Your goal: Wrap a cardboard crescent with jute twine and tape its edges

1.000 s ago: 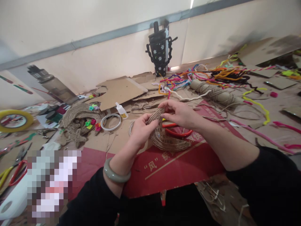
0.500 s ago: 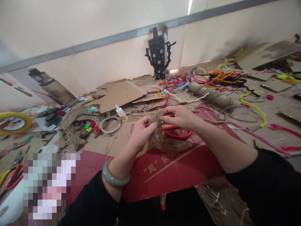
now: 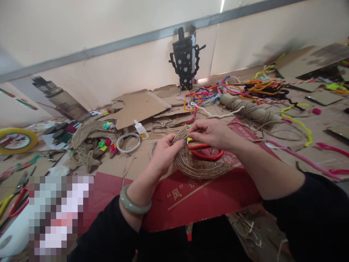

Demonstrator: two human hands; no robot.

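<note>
A curved, crescent-shaped piece covered in rows of brown twine (image 3: 200, 171) lies over a red printed board (image 3: 196, 207). My left hand (image 3: 165, 154) is closed round its upper left end, thumb on top. With fingertips pinched together, my right hand (image 3: 212, 134) holds twine at that same end, close to the left thumb. Red-handled scissors (image 3: 208, 155) lie inside the curve, under the right hand; their blades are hidden. A twine roll (image 3: 248, 109) rests behind to the right, with loose strands running off it.
Left of my hands are a small glue bottle (image 3: 141, 129), a silver ring (image 3: 128, 143), a twine crescent with bright flowers (image 3: 92, 133) and yellow tape (image 3: 16, 141). Behind stand a black flowered tumbler (image 3: 184, 63) and cut cardboard (image 3: 139, 107). Colourful pipe cleaners (image 3: 259, 89) spread right.
My right fingertips have drawn closer together at the end of the twine piece. My left hand keeps its hold, and the view has shifted slightly.
</note>
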